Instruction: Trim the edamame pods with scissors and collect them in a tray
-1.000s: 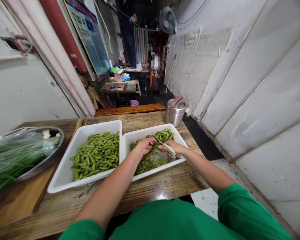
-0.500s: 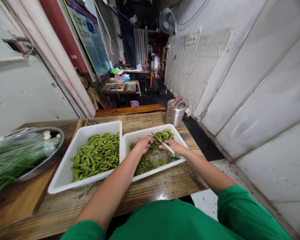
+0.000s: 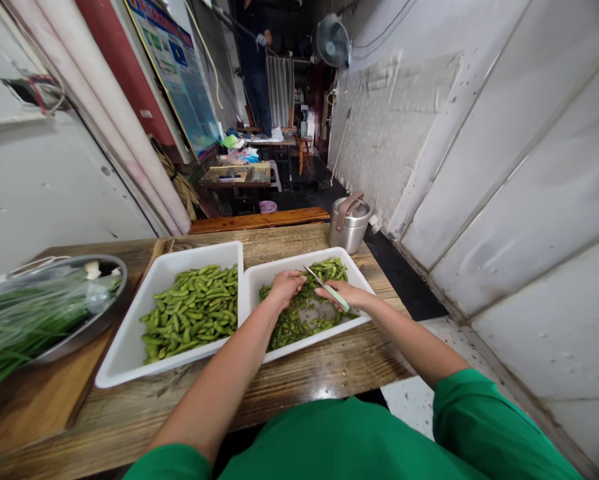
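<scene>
My right hand (image 3: 344,293) is closed around scissors (image 3: 338,299) with pale green handles, their blades pointing up and left toward my other hand. My left hand (image 3: 286,287) has its fingers pinched together close to the blade tips; whatever is between them is too small to make out. Both hands are over the right white tray (image 3: 254,283), which holds green edamame pods (image 3: 329,269) and wet green bits. A second white tray (image 3: 129,333) on the left contains a heap of edamame pods (image 3: 194,310).
A metal basin (image 3: 122,267) with bagged long green stalks (image 3: 34,313) sits on a wooden board (image 3: 44,400) at left. Behind the right tray stands a lidded steel pot (image 3: 350,227). The wooden table (image 3: 299,383) borders a bench (image 3: 259,220). A person (image 3: 256,73) stands far back.
Almost nothing differs. Both hands stay in place over the right tray, with only a very slight shift of the scissors and of the whole view.
</scene>
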`<control>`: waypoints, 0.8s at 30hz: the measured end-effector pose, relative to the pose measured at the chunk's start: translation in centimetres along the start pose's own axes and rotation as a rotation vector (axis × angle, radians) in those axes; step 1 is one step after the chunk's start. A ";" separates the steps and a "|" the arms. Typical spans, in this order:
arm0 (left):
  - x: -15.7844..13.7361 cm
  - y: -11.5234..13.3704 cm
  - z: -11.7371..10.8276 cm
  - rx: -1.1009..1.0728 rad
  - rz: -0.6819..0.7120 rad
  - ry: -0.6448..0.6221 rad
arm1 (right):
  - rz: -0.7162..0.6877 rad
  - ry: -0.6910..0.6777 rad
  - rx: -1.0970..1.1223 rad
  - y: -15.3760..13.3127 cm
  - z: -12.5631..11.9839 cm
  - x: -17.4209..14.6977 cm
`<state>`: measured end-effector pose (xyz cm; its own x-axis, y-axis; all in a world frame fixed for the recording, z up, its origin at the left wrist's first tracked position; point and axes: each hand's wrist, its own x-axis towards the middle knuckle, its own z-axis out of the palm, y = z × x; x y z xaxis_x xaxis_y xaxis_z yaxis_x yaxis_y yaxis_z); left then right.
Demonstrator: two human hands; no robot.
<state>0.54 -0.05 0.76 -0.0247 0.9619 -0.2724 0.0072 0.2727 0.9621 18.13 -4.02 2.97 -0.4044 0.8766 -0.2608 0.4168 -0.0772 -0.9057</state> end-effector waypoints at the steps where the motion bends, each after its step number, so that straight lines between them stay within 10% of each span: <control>1: 0.0 0.1 0.0 0.000 0.009 0.012 | 0.000 -0.002 -0.007 -0.1 0.0 -0.1; 18: 0.0 1.0 -0.2 -0.185 -0.041 -0.025 | 0.003 0.100 0.047 0.3 -0.2 0.2; 24: -0.2 1.4 -0.3 -0.324 -0.200 -0.239 | -0.050 0.250 0.242 0.4 -0.8 0.9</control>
<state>0.30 0.14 2.14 0.2379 0.8794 -0.4123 -0.2891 0.4694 0.8343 18.58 -2.87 2.63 -0.1953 0.9690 -0.1515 0.1840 -0.1155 -0.9761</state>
